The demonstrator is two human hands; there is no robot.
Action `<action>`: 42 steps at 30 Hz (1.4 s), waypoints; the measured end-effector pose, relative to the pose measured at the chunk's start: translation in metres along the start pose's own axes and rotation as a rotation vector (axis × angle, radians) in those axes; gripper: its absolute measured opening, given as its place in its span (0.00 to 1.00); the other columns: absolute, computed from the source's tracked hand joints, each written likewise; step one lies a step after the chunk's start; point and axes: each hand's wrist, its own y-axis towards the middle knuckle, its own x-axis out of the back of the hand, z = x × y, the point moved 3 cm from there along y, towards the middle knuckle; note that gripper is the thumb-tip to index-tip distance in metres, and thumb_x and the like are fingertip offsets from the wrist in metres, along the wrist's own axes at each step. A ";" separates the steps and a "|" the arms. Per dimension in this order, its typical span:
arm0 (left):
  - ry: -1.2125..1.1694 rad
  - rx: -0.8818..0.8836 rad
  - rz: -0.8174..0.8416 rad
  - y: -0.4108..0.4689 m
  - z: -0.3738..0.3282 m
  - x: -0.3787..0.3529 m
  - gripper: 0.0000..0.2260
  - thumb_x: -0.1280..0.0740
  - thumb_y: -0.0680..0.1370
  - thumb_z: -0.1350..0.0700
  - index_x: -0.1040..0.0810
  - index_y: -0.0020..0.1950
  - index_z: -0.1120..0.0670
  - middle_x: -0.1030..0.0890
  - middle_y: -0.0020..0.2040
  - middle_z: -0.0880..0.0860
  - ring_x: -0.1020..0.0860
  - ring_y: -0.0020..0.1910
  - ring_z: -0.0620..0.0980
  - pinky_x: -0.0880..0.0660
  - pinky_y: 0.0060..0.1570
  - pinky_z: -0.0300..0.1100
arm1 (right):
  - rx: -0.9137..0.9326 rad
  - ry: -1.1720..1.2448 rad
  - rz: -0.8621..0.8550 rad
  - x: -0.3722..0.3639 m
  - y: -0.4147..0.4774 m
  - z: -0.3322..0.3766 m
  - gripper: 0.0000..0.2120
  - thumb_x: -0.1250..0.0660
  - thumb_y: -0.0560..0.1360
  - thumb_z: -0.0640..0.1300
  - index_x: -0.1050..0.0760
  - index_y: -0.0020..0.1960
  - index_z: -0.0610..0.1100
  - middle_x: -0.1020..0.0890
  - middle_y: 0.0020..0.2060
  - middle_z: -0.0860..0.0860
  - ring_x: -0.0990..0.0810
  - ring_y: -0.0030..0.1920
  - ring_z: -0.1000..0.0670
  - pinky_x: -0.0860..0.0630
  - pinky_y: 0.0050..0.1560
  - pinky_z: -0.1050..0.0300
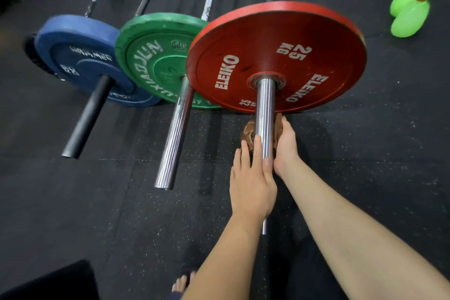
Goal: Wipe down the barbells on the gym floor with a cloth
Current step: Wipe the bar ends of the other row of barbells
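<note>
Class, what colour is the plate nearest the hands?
Red plate, clearest in the head view.

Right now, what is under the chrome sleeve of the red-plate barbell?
A crumpled brown cloth, with the left hand and right hand against either side. The sleeve covers the cloth's middle, so what lies directly beneath is hidden.

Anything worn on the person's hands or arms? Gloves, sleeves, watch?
Nothing visible. Left hand and right hand are ungloved; left forearm and right forearm are bare to the frame edge. No sleeves, watch, bands or rings show.
</note>
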 end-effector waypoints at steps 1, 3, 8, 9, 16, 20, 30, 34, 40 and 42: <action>-0.002 0.004 0.004 -0.001 0.000 0.000 0.24 0.58 0.86 0.42 0.60 0.83 0.37 0.54 0.85 0.46 0.56 0.83 0.49 0.48 0.81 0.54 | 0.005 -0.005 -0.006 0.000 -0.001 0.001 0.29 0.42 0.79 0.69 0.27 0.73 0.53 0.17 0.60 0.47 0.17 0.58 0.44 0.24 0.67 0.42; 0.002 0.011 0.009 -0.003 0.001 0.000 0.24 0.58 0.87 0.42 0.61 0.83 0.36 0.53 0.85 0.47 0.56 0.84 0.51 0.48 0.81 0.54 | 0.016 -0.004 -0.019 0.000 -0.004 0.001 0.28 0.41 0.79 0.68 0.26 0.72 0.53 0.17 0.59 0.47 0.17 0.57 0.43 0.24 0.66 0.42; 0.015 0.008 0.001 -0.001 0.000 0.000 0.24 0.58 0.87 0.42 0.61 0.83 0.37 0.50 0.85 0.49 0.53 0.84 0.53 0.47 0.81 0.56 | 0.023 -0.039 0.017 -0.004 -0.006 0.009 0.26 0.43 0.80 0.68 0.27 0.70 0.54 0.18 0.60 0.46 0.18 0.59 0.42 0.24 0.67 0.41; 0.001 0.009 0.002 -0.002 0.001 0.000 0.24 0.58 0.87 0.42 0.60 0.83 0.37 0.49 0.85 0.50 0.52 0.84 0.53 0.47 0.81 0.56 | 0.025 -0.058 0.028 -0.004 -0.007 0.011 0.25 0.43 0.80 0.68 0.27 0.69 0.54 0.18 0.60 0.46 0.18 0.59 0.42 0.25 0.67 0.41; -0.045 0.005 -0.010 -0.004 0.000 0.002 0.24 0.56 0.87 0.43 0.57 0.83 0.37 0.47 0.84 0.53 0.47 0.83 0.57 0.42 0.78 0.59 | 0.030 -0.232 -0.033 0.021 -0.039 -0.016 0.25 0.42 0.79 0.67 0.19 0.64 0.54 0.13 0.54 0.49 0.15 0.56 0.45 0.23 0.65 0.41; -0.051 0.001 0.012 -0.004 0.001 0.001 0.24 0.57 0.87 0.43 0.58 0.83 0.38 0.48 0.85 0.52 0.47 0.83 0.56 0.41 0.78 0.59 | -0.026 -0.313 -0.040 0.030 -0.051 -0.018 0.27 0.40 0.76 0.70 0.19 0.64 0.55 0.14 0.55 0.48 0.16 0.57 0.43 0.23 0.64 0.40; -0.123 -0.018 0.012 -0.003 0.003 -0.001 0.24 0.58 0.86 0.42 0.58 0.82 0.36 0.46 0.84 0.53 0.45 0.82 0.56 0.36 0.75 0.62 | -0.102 -0.290 0.008 0.043 -0.088 -0.047 0.25 0.41 0.78 0.70 0.17 0.61 0.55 0.12 0.51 0.48 0.14 0.54 0.45 0.19 0.59 0.44; -0.128 -0.013 0.026 -0.001 0.005 -0.003 0.24 0.58 0.86 0.42 0.58 0.83 0.36 0.46 0.84 0.52 0.44 0.82 0.56 0.36 0.75 0.61 | -0.103 -0.302 0.018 0.056 -0.095 -0.062 0.24 0.38 0.77 0.70 0.16 0.59 0.54 0.12 0.51 0.49 0.14 0.55 0.46 0.21 0.63 0.44; -0.158 -0.017 0.024 -0.002 0.006 -0.002 0.24 0.57 0.86 0.43 0.57 0.83 0.36 0.44 0.84 0.53 0.43 0.81 0.58 0.36 0.74 0.63 | -0.066 -0.256 -0.015 0.046 -0.092 -0.045 0.25 0.38 0.77 0.70 0.17 0.62 0.56 0.13 0.53 0.49 0.15 0.57 0.45 0.22 0.64 0.43; -0.177 -0.018 0.024 -0.003 0.005 -0.001 0.24 0.56 0.87 0.43 0.57 0.82 0.35 0.43 0.84 0.53 0.42 0.81 0.58 0.36 0.74 0.63 | -0.043 -0.252 -0.057 0.042 -0.095 -0.038 0.23 0.36 0.77 0.69 0.17 0.60 0.55 0.13 0.52 0.49 0.15 0.56 0.45 0.22 0.64 0.43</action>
